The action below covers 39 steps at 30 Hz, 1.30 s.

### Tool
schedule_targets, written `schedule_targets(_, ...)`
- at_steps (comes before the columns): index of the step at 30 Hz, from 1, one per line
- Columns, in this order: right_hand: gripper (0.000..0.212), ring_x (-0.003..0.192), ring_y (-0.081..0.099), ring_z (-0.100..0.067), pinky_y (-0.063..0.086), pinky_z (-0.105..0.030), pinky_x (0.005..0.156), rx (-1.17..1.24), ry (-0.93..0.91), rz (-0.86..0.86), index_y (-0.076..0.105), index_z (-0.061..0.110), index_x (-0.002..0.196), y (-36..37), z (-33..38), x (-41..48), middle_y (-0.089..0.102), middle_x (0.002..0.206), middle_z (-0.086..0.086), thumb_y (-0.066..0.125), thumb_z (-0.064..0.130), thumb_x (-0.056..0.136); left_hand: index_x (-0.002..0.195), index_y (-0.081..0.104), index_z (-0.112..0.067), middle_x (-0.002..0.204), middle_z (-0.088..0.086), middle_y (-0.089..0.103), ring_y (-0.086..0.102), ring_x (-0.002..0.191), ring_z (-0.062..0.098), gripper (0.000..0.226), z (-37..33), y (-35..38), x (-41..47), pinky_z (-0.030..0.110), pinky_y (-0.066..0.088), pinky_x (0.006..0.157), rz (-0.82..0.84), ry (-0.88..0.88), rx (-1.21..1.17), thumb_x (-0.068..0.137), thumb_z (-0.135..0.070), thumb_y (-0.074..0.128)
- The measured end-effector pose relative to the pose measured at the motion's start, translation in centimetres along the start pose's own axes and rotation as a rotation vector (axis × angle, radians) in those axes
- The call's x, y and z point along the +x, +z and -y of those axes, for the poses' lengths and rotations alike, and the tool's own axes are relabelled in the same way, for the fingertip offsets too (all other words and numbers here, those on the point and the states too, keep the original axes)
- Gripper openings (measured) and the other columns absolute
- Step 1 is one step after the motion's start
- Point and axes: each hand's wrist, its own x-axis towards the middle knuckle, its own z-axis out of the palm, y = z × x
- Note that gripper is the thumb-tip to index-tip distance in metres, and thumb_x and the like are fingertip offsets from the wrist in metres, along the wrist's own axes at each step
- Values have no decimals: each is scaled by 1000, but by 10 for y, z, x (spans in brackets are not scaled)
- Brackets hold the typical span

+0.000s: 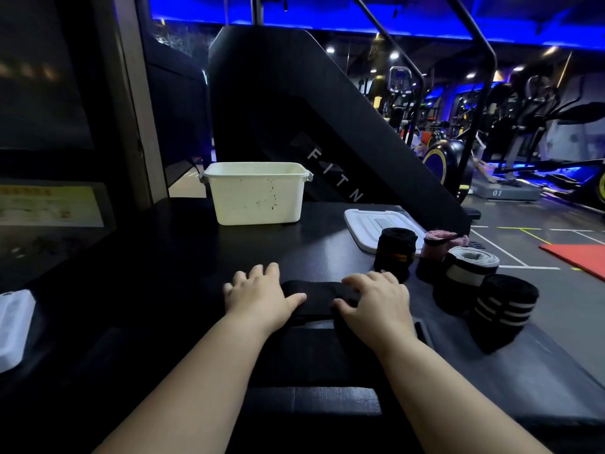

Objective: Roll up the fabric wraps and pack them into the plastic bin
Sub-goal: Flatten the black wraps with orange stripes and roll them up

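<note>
Nearest the camera, two bare forearms reach forward over a dark, matte padded surface. Between them the unrolled length of a black fabric wrap lies flat on the surface and runs away from the camera to its rolled part, which sits crosswise under both hands. The left hand lies on the roll's left end with its fingers nearly straight and its thumb resting along the top. The right hand has its fingers bent over the far side of the roll and its thumb on the near side, gripping it.

At the left edge lies a white, translucent plastic object, partly out of view. To the right of the hands stand finished rolls: a black roll with white stripes, a black-and-white roll, a pink roll and a black roll with an orange mark. Just behind them a flat white plastic lid lies on the surface.

Farther back stands the white rectangular plastic bin, open-topped and speckled with dark marks on its front; its inside cannot be seen.

Behind the bin rises a slanted black machine panel lettered "FITN". Beyond it to the right is a dim gym: grey floor with painted lines, a red mat, exercise machines and blue strip lighting along the ceiling.
</note>
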Motion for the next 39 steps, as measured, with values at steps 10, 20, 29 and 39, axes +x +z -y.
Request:
schedule_targets(10, 81, 130, 39, -34, 30, -47, 103, -44, 290, 183, 25, 26, 148, 1, -6, 2, 37, 145, -9, 56, 63, 83, 147, 27, -13, 148, 10, 39, 33, 137, 33, 105, 34, -27, -3, 42, 36, 108, 167, -198, -65, 72, -80, 57)
schedule_targets(20, 58, 117, 48, -28, 43, -35, 96, 165, 217, 182, 54, 23, 123, -7, 0, -2, 43, 127, -6, 70, 53, 76, 138, 35, -15, 140, 8, 38, 49, 121, 31, 67, 30, -22, -10, 35, 43, 91, 30, -146, -187, 86, -45, 65)
schedule_targets(29, 26, 96, 56, -21, 36, -30, 69, 245, 67, 80, 46, 23, 96, -19, 6, 4, 53, 95, 7, 67, 30, 83, 141, 36, -23, 139, 3, 39, 53, 110, 28, 58, 39, -54, -10, 32, 45, 81, -220, -4, -360, 87, -14, 55)
schedule_targets(39, 28, 94, 56, -20, 46, -33, 79, 256, -36, 108, 55, 24, 103, -34, -5, -24, 59, 98, 4, 68, 22, 78, 138, 44, -30, 136, -1, 39, 35, 126, 28, 69, 54, -62, -45, 37, 39, 101, -71, -25, 91, 79, -60, 65)
